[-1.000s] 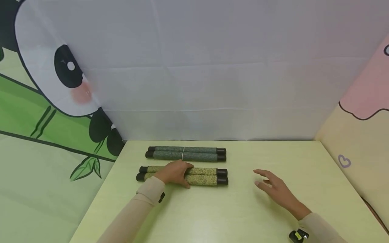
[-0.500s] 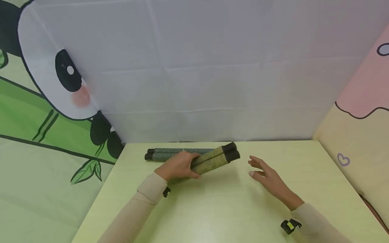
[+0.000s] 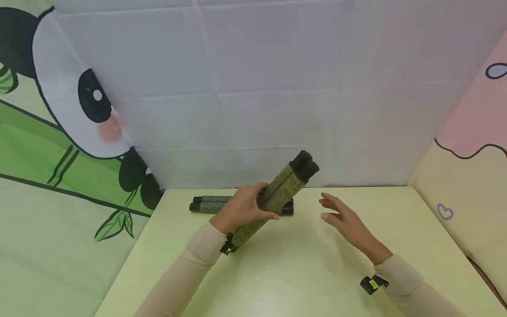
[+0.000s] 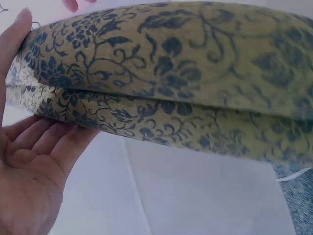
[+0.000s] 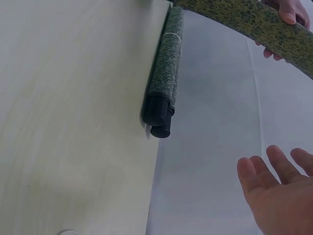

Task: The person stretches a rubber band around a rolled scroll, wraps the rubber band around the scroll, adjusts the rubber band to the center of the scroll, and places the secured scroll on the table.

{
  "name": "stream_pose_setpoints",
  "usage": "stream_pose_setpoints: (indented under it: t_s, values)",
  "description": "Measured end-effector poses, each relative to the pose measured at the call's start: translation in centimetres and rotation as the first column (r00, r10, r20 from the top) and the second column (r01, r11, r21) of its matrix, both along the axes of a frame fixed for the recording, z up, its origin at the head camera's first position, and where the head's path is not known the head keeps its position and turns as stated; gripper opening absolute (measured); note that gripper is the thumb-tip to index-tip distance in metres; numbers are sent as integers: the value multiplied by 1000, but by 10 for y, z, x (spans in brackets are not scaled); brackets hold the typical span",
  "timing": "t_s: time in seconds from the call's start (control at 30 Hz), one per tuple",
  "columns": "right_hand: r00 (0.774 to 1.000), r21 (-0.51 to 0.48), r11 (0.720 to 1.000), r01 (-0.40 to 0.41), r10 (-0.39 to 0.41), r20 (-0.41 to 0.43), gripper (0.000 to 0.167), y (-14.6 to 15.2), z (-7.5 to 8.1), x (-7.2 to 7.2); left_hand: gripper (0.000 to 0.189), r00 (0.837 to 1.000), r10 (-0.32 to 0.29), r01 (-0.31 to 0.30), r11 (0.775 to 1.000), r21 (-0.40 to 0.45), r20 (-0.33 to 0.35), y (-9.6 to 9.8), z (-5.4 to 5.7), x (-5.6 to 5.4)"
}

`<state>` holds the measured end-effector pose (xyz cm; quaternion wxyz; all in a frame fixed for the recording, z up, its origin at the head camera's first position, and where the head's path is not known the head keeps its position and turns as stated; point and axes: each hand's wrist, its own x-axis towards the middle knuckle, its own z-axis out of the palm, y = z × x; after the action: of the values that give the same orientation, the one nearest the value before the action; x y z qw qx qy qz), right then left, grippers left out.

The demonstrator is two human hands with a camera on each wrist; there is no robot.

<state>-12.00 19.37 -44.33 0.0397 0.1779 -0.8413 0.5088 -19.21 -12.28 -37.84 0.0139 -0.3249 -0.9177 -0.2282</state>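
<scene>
My left hand [image 3: 244, 207] grips a pair of yellow scrolls [image 3: 283, 191] side by side, lifted off the table and tilted with their black right ends up. In the left wrist view, dark floral vines cover both scrolls [image 4: 171, 54], and the fingers curl under them. Behind and below lies a second pair, green scrolls [image 3: 215, 207] with black ends, partly hidden by the left hand and the yellow pair. A white string [image 5: 172, 35] binds the green pair in the right wrist view. My right hand [image 3: 348, 222] hovers right of the scrolls, holding nothing, fingers loosely extended.
A pale wooden table [image 3: 317, 281] spans the front, meeting a white cloth backdrop [image 3: 253, 110] at its far edge. Printed cartoon cloths stand at left and right. A thin pale loop [image 3: 354, 250] shows on the table beside the right wrist.
My left hand has raised the yellow scrolls from lying flat on the table, turning their right ends upward and away. My right hand has moved slightly forward and left.
</scene>
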Motion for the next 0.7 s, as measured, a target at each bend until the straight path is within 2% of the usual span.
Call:
stream_pose_setpoints:
  t_s: [0.13,0.23,0.47,0.57,0.7]
  values:
    - [1000,-27,1000,-15,14,-12,61,-1,12,-3,99,999,47,-45,994,102,-8,9,7,6]
    - [998,-64,997,-38,35,-48,61,-4,24,-5,98,997,67,-59,984,166,-46,20,10,10]
    - [986,-213,971,-107,76,-150,58,-12,56,-5,93,984,73,-29,966,256,-164,49,10,16]
    - [986,-266,959,-101,61,-152,58,-18,69,-5,90,980,75,-18,955,296,-182,58,9,19]
    - [990,-284,958,-38,-2,-139,59,-26,80,-8,88,976,100,-35,949,314,-194,65,9,23]
